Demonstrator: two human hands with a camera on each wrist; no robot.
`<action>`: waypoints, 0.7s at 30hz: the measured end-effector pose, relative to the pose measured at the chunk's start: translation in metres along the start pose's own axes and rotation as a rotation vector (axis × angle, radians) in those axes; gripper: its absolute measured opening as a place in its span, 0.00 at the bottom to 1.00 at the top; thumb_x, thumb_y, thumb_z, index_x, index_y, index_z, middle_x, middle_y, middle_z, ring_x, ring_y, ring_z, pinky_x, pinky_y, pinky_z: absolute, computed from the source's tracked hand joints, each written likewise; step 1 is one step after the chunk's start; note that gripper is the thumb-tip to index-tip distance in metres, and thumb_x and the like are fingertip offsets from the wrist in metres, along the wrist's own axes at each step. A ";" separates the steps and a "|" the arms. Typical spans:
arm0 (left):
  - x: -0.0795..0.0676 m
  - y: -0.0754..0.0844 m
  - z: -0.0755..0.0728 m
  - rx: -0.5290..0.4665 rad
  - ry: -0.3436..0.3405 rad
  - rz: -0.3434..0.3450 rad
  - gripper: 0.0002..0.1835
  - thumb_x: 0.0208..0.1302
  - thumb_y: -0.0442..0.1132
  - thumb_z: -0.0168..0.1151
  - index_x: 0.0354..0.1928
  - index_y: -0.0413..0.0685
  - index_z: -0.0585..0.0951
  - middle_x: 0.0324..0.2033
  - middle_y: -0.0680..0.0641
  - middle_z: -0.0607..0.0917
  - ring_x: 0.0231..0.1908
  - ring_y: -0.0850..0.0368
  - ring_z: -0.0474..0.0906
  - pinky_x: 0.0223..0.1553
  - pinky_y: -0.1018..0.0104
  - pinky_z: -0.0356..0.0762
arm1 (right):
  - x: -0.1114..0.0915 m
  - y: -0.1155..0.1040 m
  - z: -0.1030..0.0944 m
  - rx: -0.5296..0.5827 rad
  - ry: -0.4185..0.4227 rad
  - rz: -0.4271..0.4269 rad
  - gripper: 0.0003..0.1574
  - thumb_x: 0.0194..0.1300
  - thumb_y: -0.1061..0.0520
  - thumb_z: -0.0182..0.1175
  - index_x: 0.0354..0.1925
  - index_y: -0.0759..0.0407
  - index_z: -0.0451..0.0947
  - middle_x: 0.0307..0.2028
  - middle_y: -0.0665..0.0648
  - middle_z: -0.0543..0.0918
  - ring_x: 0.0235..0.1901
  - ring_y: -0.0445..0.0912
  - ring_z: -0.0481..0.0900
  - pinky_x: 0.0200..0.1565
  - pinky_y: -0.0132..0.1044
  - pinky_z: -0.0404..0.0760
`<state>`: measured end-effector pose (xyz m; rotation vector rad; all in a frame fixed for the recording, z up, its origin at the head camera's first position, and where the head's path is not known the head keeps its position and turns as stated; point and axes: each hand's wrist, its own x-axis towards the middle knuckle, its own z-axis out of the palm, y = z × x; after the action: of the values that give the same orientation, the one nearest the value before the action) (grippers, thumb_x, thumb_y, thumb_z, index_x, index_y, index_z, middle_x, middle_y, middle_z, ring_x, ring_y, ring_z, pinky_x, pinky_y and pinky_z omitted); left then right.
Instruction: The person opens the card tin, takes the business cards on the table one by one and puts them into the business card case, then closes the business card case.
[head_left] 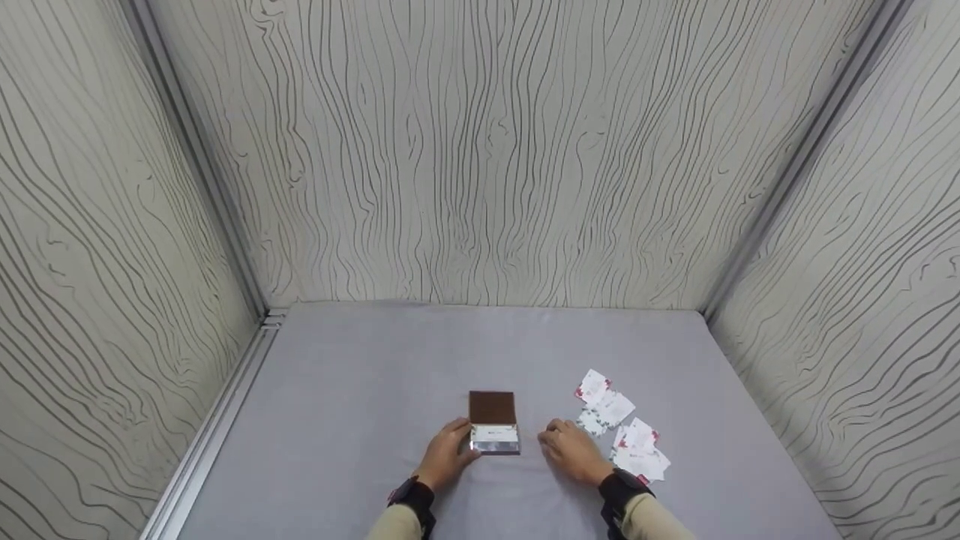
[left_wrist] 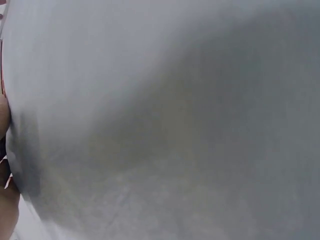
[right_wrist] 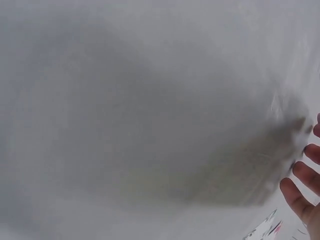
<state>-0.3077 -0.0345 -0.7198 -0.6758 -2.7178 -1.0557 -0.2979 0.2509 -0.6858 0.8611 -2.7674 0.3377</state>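
Note:
An open brown card case point(head_left: 493, 407) lies on the table with its lid tipped back. White printed cards point(head_left: 495, 434) sit inside it, behind a shiny clear front. My left hand point(head_left: 448, 455) grips the left side of the case, thumb near the front corner and fingers higher up. To the right of the case, the fingers of my right hand point(head_left: 574, 452) are bent and close together. They pinch the end of a thin pale strip point(head_left: 529, 435) that runs toward the case; its kind is too small to tell. Both wrist views show mostly tablecloth, with fingertips at the edge.
Beyond my right hand, a loose group of floral cards point(head_left: 613, 409) lies overlapping. Closer to me is another group of cards point(head_left: 641, 456) with red and green prints. A grey cloth point(head_left: 360, 375) covers the table; patterned panels point(head_left: 480, 150) stand around it.

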 end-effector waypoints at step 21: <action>-0.002 0.005 -0.004 -0.002 0.017 0.038 0.27 0.59 0.36 0.71 0.56 0.26 0.77 0.57 0.33 0.78 0.59 0.37 0.74 0.62 0.46 0.71 | -0.038 0.036 -0.023 -0.014 0.089 -0.011 0.06 0.57 0.64 0.67 0.35 0.58 0.82 0.34 0.54 0.78 0.33 0.52 0.79 0.33 0.46 0.79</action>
<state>-0.3038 -0.0350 -0.7145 -0.7125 -2.6790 -1.0512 -0.2847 0.3062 -0.6798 0.8361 -2.6790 0.3455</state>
